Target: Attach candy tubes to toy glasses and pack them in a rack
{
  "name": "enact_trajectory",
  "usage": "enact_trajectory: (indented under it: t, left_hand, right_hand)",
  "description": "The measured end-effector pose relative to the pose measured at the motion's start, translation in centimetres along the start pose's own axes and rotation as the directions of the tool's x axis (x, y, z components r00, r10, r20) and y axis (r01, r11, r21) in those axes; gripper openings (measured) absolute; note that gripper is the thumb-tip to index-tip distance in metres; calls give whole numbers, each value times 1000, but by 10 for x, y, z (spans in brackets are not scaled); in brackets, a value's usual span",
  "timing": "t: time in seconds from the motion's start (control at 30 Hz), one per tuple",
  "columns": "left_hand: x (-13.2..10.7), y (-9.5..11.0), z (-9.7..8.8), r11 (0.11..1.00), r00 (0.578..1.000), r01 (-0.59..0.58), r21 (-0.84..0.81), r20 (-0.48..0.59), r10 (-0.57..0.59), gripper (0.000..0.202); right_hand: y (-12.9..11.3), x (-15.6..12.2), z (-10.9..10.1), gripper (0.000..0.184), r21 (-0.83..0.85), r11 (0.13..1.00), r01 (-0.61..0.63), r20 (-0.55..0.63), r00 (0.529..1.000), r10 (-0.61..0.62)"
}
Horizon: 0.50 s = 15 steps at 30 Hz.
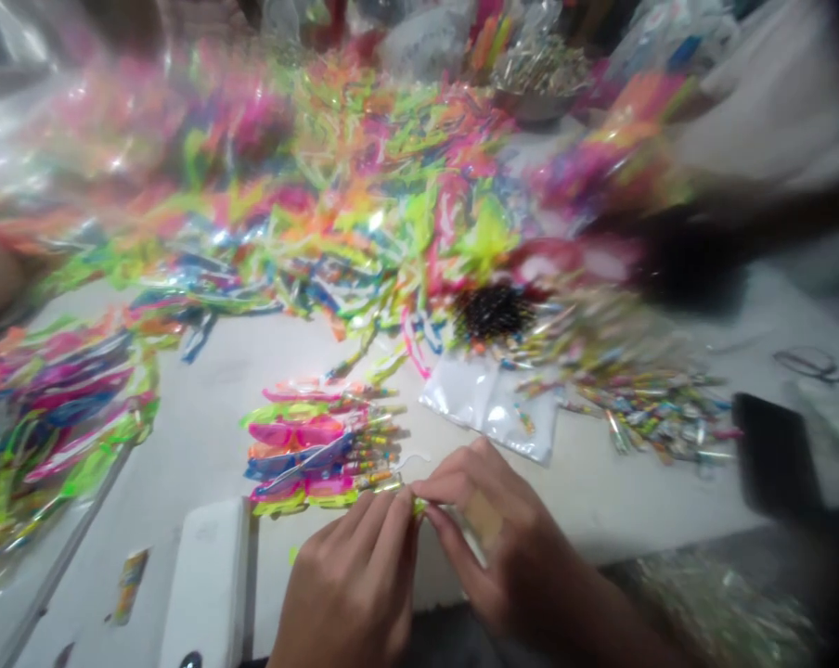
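Note:
My left hand (354,580) and my right hand (493,538) meet at the near edge of the white table (203,445), fingertips pinched together on a small yellow-green plastic piece (419,506). Just beyond my fingers lies a neat stack of finished neon toys (318,445), pink, blue, orange and green, with small wrapped sticks at their right ends. A clear plastic bag (493,404) lies to the right of the stack.
A huge heap of neon plastic pieces (336,186) covers the far table. Black small parts (493,311) and scattered wrapped sticks (642,408) lie at right. A white box (207,580) sits near left, a dark object (774,459) and scissors (813,364) at right. Another person's blurred arm (740,139) reaches in.

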State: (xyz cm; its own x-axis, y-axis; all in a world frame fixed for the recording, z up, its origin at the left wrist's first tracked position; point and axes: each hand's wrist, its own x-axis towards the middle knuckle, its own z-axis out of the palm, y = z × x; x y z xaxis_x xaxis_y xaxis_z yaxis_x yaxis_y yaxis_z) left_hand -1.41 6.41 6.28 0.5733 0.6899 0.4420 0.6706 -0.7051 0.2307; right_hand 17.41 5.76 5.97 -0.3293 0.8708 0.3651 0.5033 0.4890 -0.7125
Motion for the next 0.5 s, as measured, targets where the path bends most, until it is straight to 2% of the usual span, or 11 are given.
enact_trajectory:
  t: [0.07, 0.17, 0.2, 0.27, 0.33, 0.4, 0.5]
  left_hand:
    - [-2, -12, 1, 997, 999, -36, 63, -8, 36, 28]
    - [-7, -44, -2, 977, 996, -71, 203, 60, 60, 34]
    - [-9, -56, -4, 966, 992, -87, 243, 104, 64, 37]
    - [-16, -80, -7, 947, 992, -70, 312, 118, 35, 42]
    - [-23, -97, -8, 926, 994, -15, 378, 102, -26, 46]
    - [-29, -106, -5, 914, 993, 30, 404, 95, -75, 49]
    - [-33, -108, 2, 930, 989, 38, 366, 118, -87, 52]
  right_hand:
    - [3, 1, 3, 24, 36, 999, -5, -28, 1000, 6]
    - [28, -2, -4, 46, 37, 998, 47, 42, 998, -48]
    - [41, -5, -11, 52, -9, 997, 74, 78, 994, -73]
    - [73, -13, -30, 60, -180, 980, 85, 49, 996, -77]
    - [105, -21, -51, 63, -368, 929, 48, 120, 993, -5]
    - [131, -29, -68, 63, -475, 879, 45, 196, 979, 56]
    - [151, -39, -77, 64, -504, 861, 63, 253, 964, 78]
